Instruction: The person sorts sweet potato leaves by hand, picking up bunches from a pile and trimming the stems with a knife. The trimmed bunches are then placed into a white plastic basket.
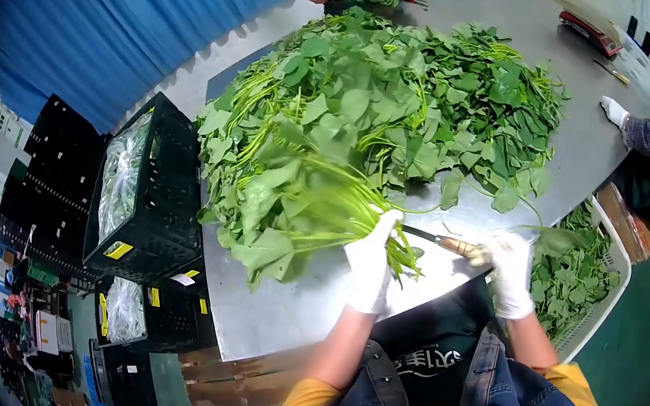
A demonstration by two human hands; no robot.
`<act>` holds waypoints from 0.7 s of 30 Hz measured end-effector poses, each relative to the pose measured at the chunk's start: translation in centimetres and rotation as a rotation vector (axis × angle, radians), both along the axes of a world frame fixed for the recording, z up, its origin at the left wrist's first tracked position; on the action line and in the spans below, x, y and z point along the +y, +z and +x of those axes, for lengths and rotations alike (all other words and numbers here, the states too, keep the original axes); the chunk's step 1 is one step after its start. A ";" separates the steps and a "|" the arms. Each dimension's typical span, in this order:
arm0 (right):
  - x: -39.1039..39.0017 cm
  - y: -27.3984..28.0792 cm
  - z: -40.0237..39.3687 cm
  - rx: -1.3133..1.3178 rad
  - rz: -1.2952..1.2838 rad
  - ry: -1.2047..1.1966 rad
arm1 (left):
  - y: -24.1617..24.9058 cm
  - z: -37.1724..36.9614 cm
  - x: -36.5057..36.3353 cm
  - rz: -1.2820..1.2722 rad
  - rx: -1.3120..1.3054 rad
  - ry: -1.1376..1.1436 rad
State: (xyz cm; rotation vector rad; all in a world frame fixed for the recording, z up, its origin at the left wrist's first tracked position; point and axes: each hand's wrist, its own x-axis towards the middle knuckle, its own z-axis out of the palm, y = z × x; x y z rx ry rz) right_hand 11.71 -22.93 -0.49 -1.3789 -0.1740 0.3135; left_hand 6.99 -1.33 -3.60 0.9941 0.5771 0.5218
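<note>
Head view: your left hand [371,263], in a white fabric-look glove, is closed around the stems of a leafy green bunch [292,198], held over the near edge of the smooth metal table [251,323]. Your right hand [509,273], same glove, is curled round the tan handle of a knife [454,245]; slim blade reaches the stems, can't tell if touching. Beyond: loose heap of broad, matte leaves [441,111]. Right: white slatted plastic basket [616,287], greens inside.

Glossy metal table [242,322], wooden knife handle [458,246]; plastic crate [158,234], cloth curtain [118,9]
</note>
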 end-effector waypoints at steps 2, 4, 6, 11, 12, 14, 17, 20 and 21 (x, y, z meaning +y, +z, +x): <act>-4.8 -2.8 2.4 -0.112 0.346 -0.325 | -4.1 0.6 3.3 0.106 -0.144 0.110; -10.5 -5.8 6.3 0.207 1.178 -0.255 | 4.8 -1.2 1.7 0.122 -0.101 0.222; -11.7 -5.3 7.3 0.234 1.193 -0.124 | -2.7 -0.4 5.1 0.191 -0.060 0.038; -1.0 0.5 3.4 0.112 0.192 0.305 | 3.4 -1.7 -0.4 0.007 0.041 -0.157; 1.1 2.8 2.4 0.100 -0.042 0.441 | 4.3 -2.0 -1.1 0.068 0.073 -0.212; 4.8 1.0 1.9 -0.128 -0.088 0.487 | 6.2 -2.4 -2.6 -0.098 0.108 -0.172; 7.1 0.8 1.7 -0.219 -0.145 0.479 | 5.5 -2.6 -2.4 -0.133 0.125 -0.211; 7.1 0.6 0.9 -0.126 -0.042 0.351 | 5.0 -2.9 -2.4 -0.202 0.104 -0.112; 6.4 0.5 0.8 -0.045 0.024 0.315 | 3.8 -2.7 -2.2 -0.209 0.083 -0.061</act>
